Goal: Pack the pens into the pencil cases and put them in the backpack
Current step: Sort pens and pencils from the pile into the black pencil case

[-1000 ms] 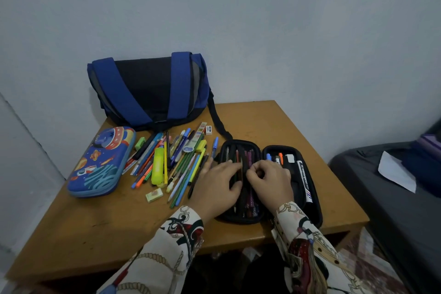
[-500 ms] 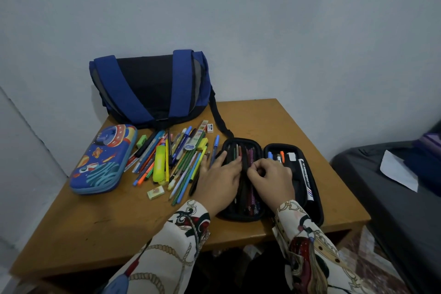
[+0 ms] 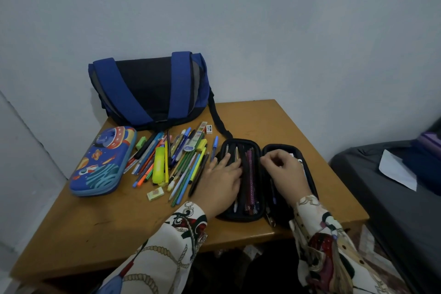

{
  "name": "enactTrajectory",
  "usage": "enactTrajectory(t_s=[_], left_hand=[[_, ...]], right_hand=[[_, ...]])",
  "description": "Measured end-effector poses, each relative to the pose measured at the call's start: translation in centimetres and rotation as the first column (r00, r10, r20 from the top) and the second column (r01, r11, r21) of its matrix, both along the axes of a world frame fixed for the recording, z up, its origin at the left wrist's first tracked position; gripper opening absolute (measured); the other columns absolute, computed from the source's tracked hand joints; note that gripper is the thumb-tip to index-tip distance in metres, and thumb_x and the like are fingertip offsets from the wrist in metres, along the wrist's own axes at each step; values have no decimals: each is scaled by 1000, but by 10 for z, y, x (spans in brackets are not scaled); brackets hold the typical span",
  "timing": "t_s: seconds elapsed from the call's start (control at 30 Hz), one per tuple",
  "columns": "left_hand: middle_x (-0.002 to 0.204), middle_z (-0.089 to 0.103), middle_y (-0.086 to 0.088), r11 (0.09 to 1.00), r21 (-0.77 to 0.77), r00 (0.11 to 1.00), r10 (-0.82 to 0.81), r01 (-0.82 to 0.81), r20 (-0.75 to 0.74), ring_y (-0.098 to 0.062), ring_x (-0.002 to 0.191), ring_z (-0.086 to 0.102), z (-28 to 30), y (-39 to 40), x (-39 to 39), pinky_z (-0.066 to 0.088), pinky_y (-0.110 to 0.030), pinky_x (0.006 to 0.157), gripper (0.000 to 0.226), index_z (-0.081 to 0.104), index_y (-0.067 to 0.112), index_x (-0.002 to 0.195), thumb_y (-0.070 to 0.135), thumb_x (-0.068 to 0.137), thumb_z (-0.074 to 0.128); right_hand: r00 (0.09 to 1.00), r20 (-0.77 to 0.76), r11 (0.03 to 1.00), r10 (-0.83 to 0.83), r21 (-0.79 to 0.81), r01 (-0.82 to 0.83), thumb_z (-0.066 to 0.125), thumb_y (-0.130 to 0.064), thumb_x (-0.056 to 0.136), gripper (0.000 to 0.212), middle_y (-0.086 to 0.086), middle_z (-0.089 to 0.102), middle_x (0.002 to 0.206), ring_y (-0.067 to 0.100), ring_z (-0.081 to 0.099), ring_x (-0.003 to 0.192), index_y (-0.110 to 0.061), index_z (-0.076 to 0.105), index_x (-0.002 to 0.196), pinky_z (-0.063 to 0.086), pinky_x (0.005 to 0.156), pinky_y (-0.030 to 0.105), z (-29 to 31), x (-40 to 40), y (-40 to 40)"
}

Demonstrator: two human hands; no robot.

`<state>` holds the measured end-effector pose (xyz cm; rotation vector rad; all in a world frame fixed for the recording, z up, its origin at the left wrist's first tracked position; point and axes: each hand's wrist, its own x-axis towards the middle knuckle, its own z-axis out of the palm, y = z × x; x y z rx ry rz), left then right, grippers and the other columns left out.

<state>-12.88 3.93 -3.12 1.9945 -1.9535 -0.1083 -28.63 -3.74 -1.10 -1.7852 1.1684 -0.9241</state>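
A pale blue wall rose behind the wooden table; on it, a blue-and-black backpack, loose pens and an open black pencil case. Left hand lay flat on the case; right hand curled over its right half, grip unclear.

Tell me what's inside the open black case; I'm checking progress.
The black case holds several pens, purple ones among them. The left hand and right hand cover the rest.
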Motion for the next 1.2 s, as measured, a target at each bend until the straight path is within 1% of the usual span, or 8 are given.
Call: enactTrajectory(t_s=[0.1,0.27,0.37,0.47,0.67,0.87,1.1,1.2], left_hand=[[158,25,4,994,-92,991,51,-63,-122,-9,147,16,-3,1,-1,2,-24,118,46,33,19,150,25,104,35],[148,43,4,992,-103,981,52,-72,-186,-12,140,33,-1,3,0,19,-24,114,39,50,17,139,25,103,40],[127,62,1,939,-228,907,155,-259,-391,-13,119,53,5,-1,8,38,-21,98,33,59,14,130,15,100,46],[110,67,-4,880,-196,871,351,-432,-344,-19,103,61,6,-20,28,47,-28,86,27,66,11,118,13,98,47],[82,60,-11,889,-7,886,456,-458,-84,-29,86,63,21,-59,47,40,-32,65,24,59,6,80,15,98,46],[104,64,-20,878,114,879,473,-465,-56,-35,99,62,24,-78,46,46,-37,79,17,61,-4,99,4,95,46],[58,41,-4,870,-76,816,422,-487,-395,-26,59,46,64,-99,31,26,-30,48,33,41,7,61,16,92,52],[52,40,-2,923,-11,759,308,-384,-573,-19,42,40,75,-112,-2,33,-25,43,36,40,9,57,16,89,54]], right_hand=[[998,14,998,-68,-2,68,62,-26,94,14,-2,68,79,15,64,74,-22,68,81,52,68,33,4,-21,-15],[981,24,981,-192,48,190,65,-20,92,12,0,70,83,15,64,82,-15,70,82,47,64,26,-9,-50,-36],[970,147,978,-192,106,177,65,-13,92,10,1,70,86,13,63,83,-13,71,83,46,65,23,-18,-56,-36],[958,211,979,-192,110,172,66,-9,91,11,2,70,87,12,62,82,-12,70,82,46,68,22,-22,-57,-36],[959,234,987,-159,65,148,65,-5,91,13,2,68,83,11,62,78,-11,69,80,50,66,16,-26,-59,-37],[959,230,985,-165,80,150,66,-9,90,12,3,70,82,16,65,80,-13,71,80,53,73,32,-31,-61,-42],[955,248,987,-162,64,150,66,-8,90,16,2,69,82,15,64,80,-15,70,77,52,71,30,-33,-59,-44],[951,268,987,-157,65,145,66,-7,90,17,1,69,81,15,63,80,-16,69,76,49,70,27,-33,-58,-44]])
